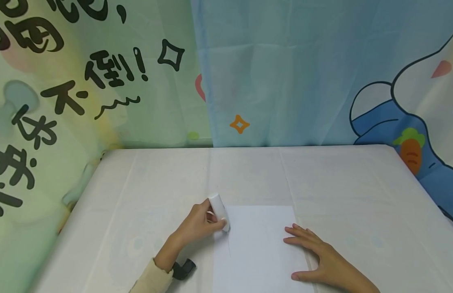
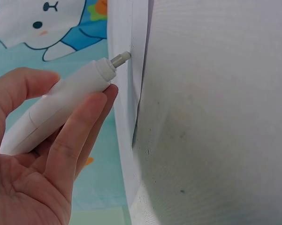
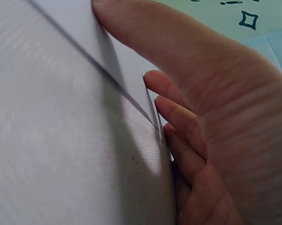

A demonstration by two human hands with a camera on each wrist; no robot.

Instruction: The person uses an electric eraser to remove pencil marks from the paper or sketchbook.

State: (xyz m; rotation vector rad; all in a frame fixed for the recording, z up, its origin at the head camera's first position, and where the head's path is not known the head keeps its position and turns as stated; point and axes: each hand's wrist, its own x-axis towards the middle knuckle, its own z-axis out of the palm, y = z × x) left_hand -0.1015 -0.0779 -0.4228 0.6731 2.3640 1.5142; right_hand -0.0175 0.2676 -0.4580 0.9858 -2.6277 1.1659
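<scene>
My left hand [image 1: 202, 223] grips a white electric eraser [image 1: 219, 209] between thumb and fingers, by the left edge of a white sheet of paper [image 1: 263, 244]. Seen from the left wrist, the eraser's thick white body [image 2: 61, 101] ends in a slim metal sleeve with a pale nub [image 2: 125, 56], right at the paper's surface. A faint thin line [image 1: 229, 249] runs on the sheet just below. Over the paper's right edge lies my right hand [image 1: 318, 254], fingers spread and thumb apart, its fingertips [image 3: 155, 79] on the sheet.
A white cloth [image 1: 156, 175] with creases covers the table. Behind it and at the left hang printed curtains [image 1: 285, 73] with lettering and a cartoon animal. A black strap-on device [image 1: 184, 269] sits at my left wrist, beside a beige sleeve [image 1: 153, 278].
</scene>
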